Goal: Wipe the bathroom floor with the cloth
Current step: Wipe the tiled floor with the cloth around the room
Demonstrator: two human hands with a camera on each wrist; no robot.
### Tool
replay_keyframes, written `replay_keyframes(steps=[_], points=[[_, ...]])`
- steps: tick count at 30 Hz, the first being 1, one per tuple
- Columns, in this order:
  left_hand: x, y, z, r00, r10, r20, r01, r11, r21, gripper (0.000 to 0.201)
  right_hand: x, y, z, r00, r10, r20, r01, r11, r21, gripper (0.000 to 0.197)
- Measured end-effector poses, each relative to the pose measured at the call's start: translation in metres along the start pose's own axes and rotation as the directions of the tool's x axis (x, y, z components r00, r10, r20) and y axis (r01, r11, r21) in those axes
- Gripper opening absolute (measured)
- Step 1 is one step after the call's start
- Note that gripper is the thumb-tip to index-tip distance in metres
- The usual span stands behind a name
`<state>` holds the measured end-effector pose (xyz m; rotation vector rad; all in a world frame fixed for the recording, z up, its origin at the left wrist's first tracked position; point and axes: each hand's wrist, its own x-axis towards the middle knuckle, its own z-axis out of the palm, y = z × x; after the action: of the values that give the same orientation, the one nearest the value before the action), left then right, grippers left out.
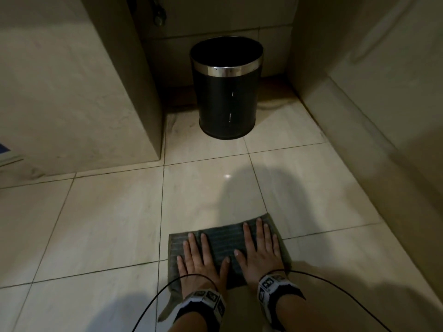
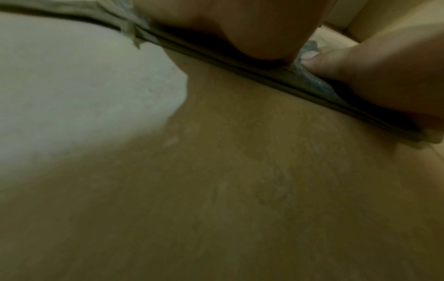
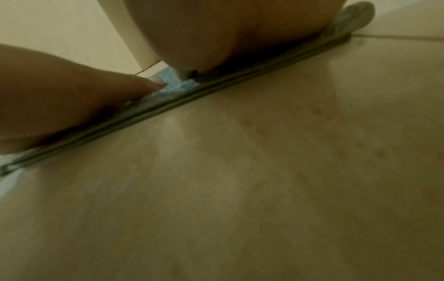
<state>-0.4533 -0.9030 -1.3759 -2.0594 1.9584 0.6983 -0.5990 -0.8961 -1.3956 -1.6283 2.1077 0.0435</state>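
Wrist bands with printed markers, each trailing a thin black cable, sit nearest the camera, and just beyond them lies the cloth, a grey-green folded rectangle with fine ribbed stripes, flat on the pale tiled floor in the near middle of the scene. Its near left corner trails loose toward the camera; in the wrist views the folded layers show as thin stacked edges against the tile, and the weave looks bluish where light reaches it. Both hands press down on it, palms flat. Left hand covers the left half, fingers straight and slightly spread, thumb angled inward toward the middle. Right hand covers the right half, fingers straight and reaching almost to the far edge, thumb likewise turned inward; the two thumb tips lie near each other but apart. Neither hand curls round the fabric. Lying crosswise, the cloth has its long axis running left to right, turned a little so that the right end lies farther away than the left. Well beyond it, at the far end of the floor, stands a black round waste bin with a shiny metal rim band, in a recess between a tiled block on the left and a tiled wall on the right.
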Motion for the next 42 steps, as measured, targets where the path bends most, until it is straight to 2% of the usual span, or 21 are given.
replay_keyframes(steps=[2,5,8,11,14,18,20,23,27,32,34,37,42], points=[[-0.002,0.001,-0.002,1.0,-0.028,0.001,0.028,0.999,-0.015,0.103,0.0,-0.003,-0.001,1.0,-0.014,-0.02,0.014,1.0,0.001,0.07],[-0.004,0.008,-0.002,0.998,-0.05,-0.023,0.05,0.998,0.025,0.113,-0.002,0.001,-0.003,0.999,-0.031,-0.019,0.031,0.999,-0.015,0.068],[-0.001,0.029,0.006,0.996,-0.054,-0.07,0.054,0.999,-0.002,0.103,0.001,0.023,-0.008,0.999,-0.034,-0.039,0.032,0.998,-0.046,0.069],[0.002,0.069,0.022,0.991,0.074,-0.108,-0.082,0.994,-0.067,0.093,0.002,0.066,-0.022,0.998,-0.004,-0.055,0.001,0.999,-0.051,0.07],[-0.002,0.13,0.045,0.969,0.201,-0.141,-0.218,0.969,-0.116,0.085,0.005,0.128,-0.042,0.996,0.056,-0.071,-0.06,0.997,-0.047,0.069],[-0.027,0.21,0.06,0.967,0.235,-0.099,-0.248,0.959,-0.141,0.087,-0.003,0.212,-0.066,0.987,0.154,-0.041,-0.155,0.987,-0.03,0.077],[-0.031,0.233,0.067,0.967,0.232,-0.105,-0.246,0.959,-0.142,0.087,-0.006,0.236,-0.072,0.987,0.143,-0.069,-0.148,0.986,-0.071,0.086],[-0.029,0.246,0.076,0.967,0.223,-0.125,-0.24,0.96,-0.143,0.088,-0.009,0.243,-0.08,0.986,0.155,-0.055,-0.159,0.984,-0.075,0.093],[-0.014,0.252,0.075,0.953,0.272,-0.134,-0.289,0.948,-0.132,0.089,0.004,0.244,-0.082,0.983,0.184,-0.026,-0.186,0.981,-0.054,0.089],[0.036,0.272,0.058,0.957,0.243,-0.158,-0.262,0.959,-0.107,0.094,0.053,0.243,-0.11,0.973,0.23,0.023,-0.23,0.973,-0.011,0.075],[0.056,0.276,0.044,0.964,0.249,-0.092,-0.253,0.967,-0.025,0.096,0.073,0.241,-0.121,0.974,0.224,0.038,-0.225,0.974,0.008,0.073],[0.082,0.285,0.029,0.975,0.219,-0.032,-0.219,0.976,0.005,0.092,0.101,0.239,-0.133,0.977,0.207,0.054,-0.208,0.978,0.011,0.073],[0.116,0.3,0.006,0.977,0.2,-0.075,-0.2,0.98,0.007,0.092,0.149,0.233,-0.148,0.981,0.19,0.046,-0.191,0.982,0.011,0.072]])
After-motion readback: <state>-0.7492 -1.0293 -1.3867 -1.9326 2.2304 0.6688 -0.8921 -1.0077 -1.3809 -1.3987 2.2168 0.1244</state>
